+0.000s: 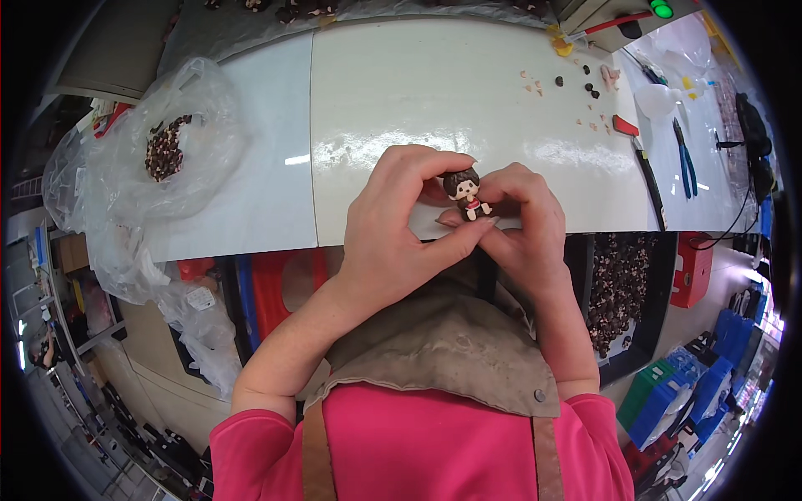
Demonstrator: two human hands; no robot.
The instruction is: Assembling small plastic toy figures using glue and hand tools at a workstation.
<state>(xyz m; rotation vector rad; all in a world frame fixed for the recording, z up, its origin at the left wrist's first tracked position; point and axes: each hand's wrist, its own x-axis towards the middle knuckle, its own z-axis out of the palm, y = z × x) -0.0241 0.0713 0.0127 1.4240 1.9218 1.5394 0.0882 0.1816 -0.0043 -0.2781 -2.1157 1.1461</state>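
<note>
A tiny doll figure [465, 192] with a brown head, pale face and pink body is pinched between both my hands above the near edge of the white worktable [401, 92]. My left hand [397, 225] wraps it from the left, thumb under it and index finger arched over its head. From the right, my right hand [522, 219] holds its body with fingertips. Both forearms rise from the lower edge, over a grey-brown apron and pink shirt.
A clear plastic bag [167, 150] with several small brown pieces lies at the left. Loose small parts [585, 83], a red-handled knife [639, 159] and blue pliers [687, 159] lie at the right. A dark bin [622, 292] of brown pieces sits below the table, right.
</note>
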